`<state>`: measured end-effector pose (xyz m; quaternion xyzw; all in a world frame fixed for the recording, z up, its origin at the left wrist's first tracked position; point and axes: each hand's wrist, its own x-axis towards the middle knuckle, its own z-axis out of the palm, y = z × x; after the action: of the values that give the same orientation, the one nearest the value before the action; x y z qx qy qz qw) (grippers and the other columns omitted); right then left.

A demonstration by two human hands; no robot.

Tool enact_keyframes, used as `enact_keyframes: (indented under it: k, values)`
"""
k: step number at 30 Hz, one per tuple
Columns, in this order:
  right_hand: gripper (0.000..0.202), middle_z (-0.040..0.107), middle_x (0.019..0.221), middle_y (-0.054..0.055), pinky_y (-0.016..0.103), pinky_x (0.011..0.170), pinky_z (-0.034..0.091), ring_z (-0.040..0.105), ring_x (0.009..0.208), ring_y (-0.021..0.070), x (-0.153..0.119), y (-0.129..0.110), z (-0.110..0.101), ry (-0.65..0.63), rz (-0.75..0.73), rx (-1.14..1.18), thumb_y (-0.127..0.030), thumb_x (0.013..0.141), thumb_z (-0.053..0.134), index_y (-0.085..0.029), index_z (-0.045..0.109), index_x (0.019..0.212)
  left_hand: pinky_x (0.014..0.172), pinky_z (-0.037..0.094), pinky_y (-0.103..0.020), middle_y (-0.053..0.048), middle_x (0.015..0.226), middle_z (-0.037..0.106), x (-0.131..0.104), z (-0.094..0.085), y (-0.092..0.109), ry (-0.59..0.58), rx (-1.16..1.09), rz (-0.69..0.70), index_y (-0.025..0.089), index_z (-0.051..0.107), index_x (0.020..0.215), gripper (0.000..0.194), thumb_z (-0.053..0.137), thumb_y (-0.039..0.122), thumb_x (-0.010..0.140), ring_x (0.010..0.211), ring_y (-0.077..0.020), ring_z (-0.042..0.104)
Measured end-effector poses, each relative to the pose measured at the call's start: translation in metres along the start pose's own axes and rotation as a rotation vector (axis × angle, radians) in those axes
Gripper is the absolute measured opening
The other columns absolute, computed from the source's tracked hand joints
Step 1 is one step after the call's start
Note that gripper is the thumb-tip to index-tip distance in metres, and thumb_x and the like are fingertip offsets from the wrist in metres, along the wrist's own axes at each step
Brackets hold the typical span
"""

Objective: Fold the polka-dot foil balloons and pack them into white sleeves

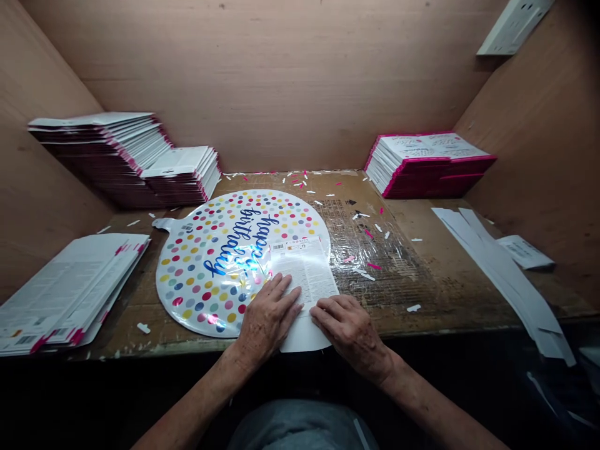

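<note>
A round white foil balloon (201, 269) with coloured dots and blue "happy birthday" lettering lies flat on the cardboard-covered table. On its right front part rests a white printed sheet (307, 269), whose near end reaches past the table's front edge. My left hand (270, 312) lies on the sheet's left side, fingers stretched out and partly over the balloon. At the sheet's right edge, my right hand (349, 331) has its fingers bent and pressed together, with the fingertips on the paper.
Stacks of folded white and pink cards stand at back left (117, 162) and back right (435, 162). More printed sheets (70, 287) lie at front left. White paper strips (506, 275) are on the right. Small paper scraps (369, 234) dot the table (398, 281).
</note>
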<state>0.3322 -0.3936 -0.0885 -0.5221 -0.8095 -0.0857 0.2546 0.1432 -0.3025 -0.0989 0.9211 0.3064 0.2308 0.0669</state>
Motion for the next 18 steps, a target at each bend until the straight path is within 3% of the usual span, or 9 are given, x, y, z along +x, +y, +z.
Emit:
enact_keyframes:
  k: [8,13,16,18]
  values:
    - [0.021,0.062,0.08,0.006,0.035,0.073,0.04,0.053,0.075,0.0211,0.026,0.001,0.004,-0.2,-0.051,-0.153,-0.03,0.095,0.055,-0.016,0.06,0.081,0.102,0.05,-0.048,-0.012,0.129,0.064,0.007,-0.007,0.001,-0.043,0.015,0.009,0.018,0.066,0.116,0.03,0.053,0.032,0.094,0.123,-0.0311,0.057]
    - [0.026,0.059,0.072,0.003,0.031,0.06,0.038,0.052,0.063,0.0169,-0.001,-0.002,-0.024,-0.335,-0.067,-0.04,-0.036,0.096,0.053,-0.018,0.056,0.077,0.103,0.046,-0.054,-0.013,0.134,0.06,0.008,-0.007,0.002,-0.075,-0.005,0.023,0.018,0.063,0.122,0.032,0.051,0.032,0.095,0.127,-0.0329,0.054]
    - [0.035,0.058,0.066,0.001,0.029,0.056,0.039,0.052,0.058,0.0144,-0.03,-0.003,-0.039,-0.234,-0.045,0.083,-0.044,0.096,0.052,-0.019,0.055,0.072,0.104,0.045,-0.055,-0.015,0.134,0.06,0.009,-0.004,-0.001,-0.051,-0.036,0.038,0.017,0.063,0.122,0.033,0.052,0.032,0.095,0.128,-0.0339,0.052]
    - [0.033,0.066,0.082,0.008,0.031,0.067,0.047,0.062,0.076,0.019,-0.04,-0.002,-0.038,-0.075,-0.032,0.045,-0.045,0.095,0.054,-0.016,0.062,0.084,0.103,0.046,-0.055,-0.017,0.132,0.06,0.008,-0.004,-0.003,0.001,-0.076,0.054,0.015,0.062,0.122,0.034,0.054,0.032,0.094,0.128,-0.0342,0.053]
